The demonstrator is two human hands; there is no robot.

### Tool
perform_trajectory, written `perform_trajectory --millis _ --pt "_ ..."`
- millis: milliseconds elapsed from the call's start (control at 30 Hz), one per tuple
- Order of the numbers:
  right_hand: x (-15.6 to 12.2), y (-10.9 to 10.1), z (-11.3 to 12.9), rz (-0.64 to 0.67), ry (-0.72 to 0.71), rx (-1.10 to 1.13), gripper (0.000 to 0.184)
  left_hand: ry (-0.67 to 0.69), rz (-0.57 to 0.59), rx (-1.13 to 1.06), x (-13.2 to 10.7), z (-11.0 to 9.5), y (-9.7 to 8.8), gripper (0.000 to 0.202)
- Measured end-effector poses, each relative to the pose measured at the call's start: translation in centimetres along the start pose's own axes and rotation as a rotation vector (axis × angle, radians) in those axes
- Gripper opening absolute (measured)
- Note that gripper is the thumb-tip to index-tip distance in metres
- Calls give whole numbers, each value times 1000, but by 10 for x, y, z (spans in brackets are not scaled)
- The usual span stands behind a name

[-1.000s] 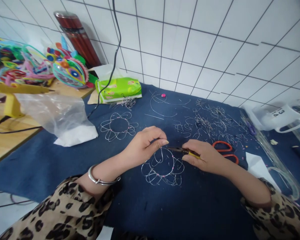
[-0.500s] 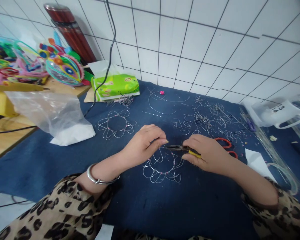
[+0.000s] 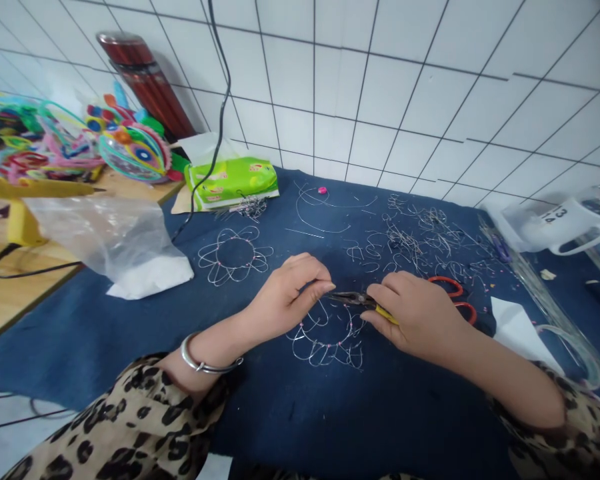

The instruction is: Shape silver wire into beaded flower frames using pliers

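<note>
My left hand [image 3: 290, 293] pinches the upper edge of a wire flower frame with pink beads [image 3: 327, 337] that lies on the blue cloth [image 3: 360, 413]. My right hand [image 3: 420, 313] grips small pliers with yellow handles [image 3: 360, 301], whose dark jaws point left and meet the wire at my left fingertips. A silver bangle sits on my left wrist. A second finished wire flower [image 3: 235, 255] lies flat further back on the left.
Red-handled scissors [image 3: 453, 297] lie behind my right hand. Several loose wire pieces [image 3: 410, 243] are scattered at the back. A green tissue pack [image 3: 233, 181], a plastic bag [image 3: 115, 237], a yellow glue gun [image 3: 20, 207], colourful craft pieces [image 3: 130, 143] and a white cup [image 3: 565, 223] surround the cloth.
The view shifted slightly. My right hand closed in a little toward the left hand with the pliers. The wire flower stays under both hands.
</note>
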State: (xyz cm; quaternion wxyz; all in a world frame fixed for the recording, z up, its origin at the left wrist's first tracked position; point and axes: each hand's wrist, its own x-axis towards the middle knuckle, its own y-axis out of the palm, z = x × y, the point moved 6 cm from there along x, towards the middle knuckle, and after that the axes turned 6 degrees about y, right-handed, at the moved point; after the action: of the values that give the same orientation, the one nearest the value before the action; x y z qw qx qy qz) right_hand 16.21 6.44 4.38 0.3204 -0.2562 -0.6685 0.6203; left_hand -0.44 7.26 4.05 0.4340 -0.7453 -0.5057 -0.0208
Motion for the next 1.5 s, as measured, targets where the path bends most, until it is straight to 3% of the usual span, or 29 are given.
perform_trajectory --millis 633,1000,1500 --pt "-2 -3 2 -84 23 -13 27 -46 -27 -151 -3 0 2 15" --pt "-1 -5 -1 -52 33 -2 38 -84 -60 -240 -2 6 -2 14" --pt "-4 -10 2 -48 54 -86 33 -130 -52 -332 -3 10 2 12"
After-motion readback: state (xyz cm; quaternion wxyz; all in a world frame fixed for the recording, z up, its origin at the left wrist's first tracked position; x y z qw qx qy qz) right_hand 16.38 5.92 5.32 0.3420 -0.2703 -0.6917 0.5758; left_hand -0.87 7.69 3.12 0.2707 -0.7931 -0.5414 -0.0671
